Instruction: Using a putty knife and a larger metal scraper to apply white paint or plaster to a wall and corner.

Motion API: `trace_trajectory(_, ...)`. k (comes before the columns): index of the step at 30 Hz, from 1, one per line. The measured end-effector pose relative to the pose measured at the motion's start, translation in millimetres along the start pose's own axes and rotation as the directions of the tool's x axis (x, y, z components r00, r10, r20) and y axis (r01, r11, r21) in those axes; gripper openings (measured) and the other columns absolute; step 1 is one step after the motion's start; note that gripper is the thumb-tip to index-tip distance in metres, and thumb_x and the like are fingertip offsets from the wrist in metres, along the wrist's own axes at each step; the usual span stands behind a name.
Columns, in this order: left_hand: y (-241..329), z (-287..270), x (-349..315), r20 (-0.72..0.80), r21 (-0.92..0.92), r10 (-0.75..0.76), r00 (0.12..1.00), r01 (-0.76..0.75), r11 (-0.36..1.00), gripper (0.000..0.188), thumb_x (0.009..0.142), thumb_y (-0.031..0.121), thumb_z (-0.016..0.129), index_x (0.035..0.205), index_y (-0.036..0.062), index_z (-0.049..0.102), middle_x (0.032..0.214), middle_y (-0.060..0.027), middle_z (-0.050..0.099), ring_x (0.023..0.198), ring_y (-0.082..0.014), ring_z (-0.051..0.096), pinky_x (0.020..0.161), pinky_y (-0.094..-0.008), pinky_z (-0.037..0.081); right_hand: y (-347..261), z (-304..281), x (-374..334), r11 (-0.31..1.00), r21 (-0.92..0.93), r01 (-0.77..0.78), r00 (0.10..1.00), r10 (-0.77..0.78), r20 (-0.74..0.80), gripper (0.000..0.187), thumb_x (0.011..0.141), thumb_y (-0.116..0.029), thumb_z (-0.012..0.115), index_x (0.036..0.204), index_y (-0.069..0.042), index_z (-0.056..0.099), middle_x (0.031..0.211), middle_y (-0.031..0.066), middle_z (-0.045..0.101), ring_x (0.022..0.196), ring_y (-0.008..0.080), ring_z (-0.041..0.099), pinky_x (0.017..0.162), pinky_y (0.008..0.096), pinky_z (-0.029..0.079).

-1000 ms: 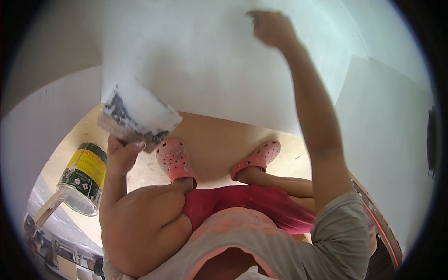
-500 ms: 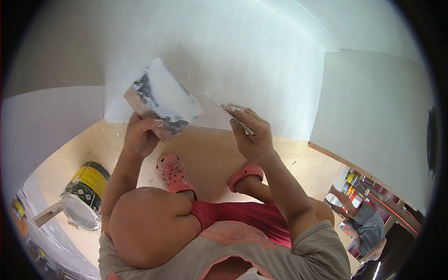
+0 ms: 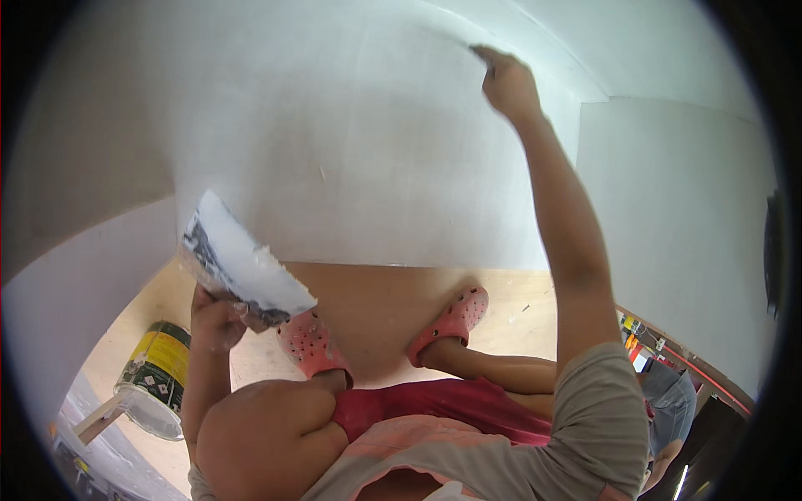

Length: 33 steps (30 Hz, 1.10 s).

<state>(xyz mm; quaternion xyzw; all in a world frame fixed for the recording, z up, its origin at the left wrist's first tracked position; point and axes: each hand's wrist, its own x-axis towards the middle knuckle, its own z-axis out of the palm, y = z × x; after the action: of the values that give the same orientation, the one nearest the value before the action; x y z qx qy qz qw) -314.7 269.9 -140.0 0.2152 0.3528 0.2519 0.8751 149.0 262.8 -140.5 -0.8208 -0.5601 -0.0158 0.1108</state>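
My left hand [image 3: 219, 321] is closed on the handle edge of a wide filling knife [image 3: 194, 242], its dark blade smeared with a thick layer of white filler [image 3: 251, 260]. It is held low at the left, over the floor and apart from the pale wall [image 3: 359, 184]. Stretched far up and forward, my right hand [image 3: 511, 83] is closed on a thin scraper [image 3: 479, 52], seen edge-on with its blade at the upper part of the wall. Most of that scraper is hidden by my fingers and blends into the wall.
A green and yellow tin [image 3: 159, 363] lies tilted on the wooden floor [image 3: 359, 292] at the left, a flat stick [image 3: 98, 419] beside its mouth. My pink clogs [image 3: 458, 321] stand near the wall's foot. Another person [image 3: 668, 409] is at the far right.
My right hand has swung up and away with the scraper, from beside the filling knife to the upper wall. The left hand has lowered the filling knife leftward and closer to me.
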Motion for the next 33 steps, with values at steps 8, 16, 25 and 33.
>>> trace_trajectory(8,-12,-24,-28,-0.247,-0.033,-0.046,0.968,0.039,0.999,0.06,0.056,-0.007,0.051,0.114,-0.0029,0.038,0.098,-0.0152,0.056,0.089,-0.027,0.058,0.077,-0.0359,0.049,38,46,109,0.959,-0.248,-0.141,0.971,0.183,0.156,0.045,0.072,-0.001,0.039,0.11,-0.017,0.057,0.098,0.0138,0.06,0.089,0.0305,0.057,0.078,0.0375,0.045)
trace_trajectory(16,-15,-33,-23,-0.31,0.001,-0.084,0.947,0.089,0.996,0.061,0.054,-0.006,0.047,0.115,-0.0065,0.036,0.098,-0.0176,0.055,0.084,-0.0297,0.059,0.069,-0.038,0.053,48,55,118,0.995,-0.1,-0.019,0.989,0.034,0.145,0.044,0.065,0.007,0.04,0.102,-0.009,0.06,0.101,0.0183,0.057,0.099,0.0327,0.051,0.085,0.0376,0.041)
trace_trajectory(25,-8,-27,-12,-0.256,0.08,-0.097,0.962,0.121,0.989,0.064,0.052,-0.005,0.049,0.115,-0.0055,0.035,0.1,-0.0174,0.054,0.089,-0.0289,0.058,0.076,-0.0377,0.05,39,49,139,0.975,-0.207,0.082,0.983,-0.045,0.179,0.039,0.066,0.005,0.041,0.098,-0.004,0.061,0.1,0.0187,0.058,0.098,0.0332,0.052,0.084,0.0374,0.042)
trace_trajectory(33,-13,-38,-13,-0.16,0.019,-0.129,0.979,0.133,0.991,0.062,0.056,-0.01,0.052,0.115,-0.0014,0.037,0.104,-0.0142,0.053,0.096,-0.0269,0.054,0.082,-0.0393,0.045,-49,45,12,0.963,-0.152,0.222,0.86,-0.12,0.497,0.049,0.067,0.0,0.041,0.11,-0.018,0.057,0.1,0.0089,0.061,0.093,0.0261,0.056,0.084,0.0368,0.043)
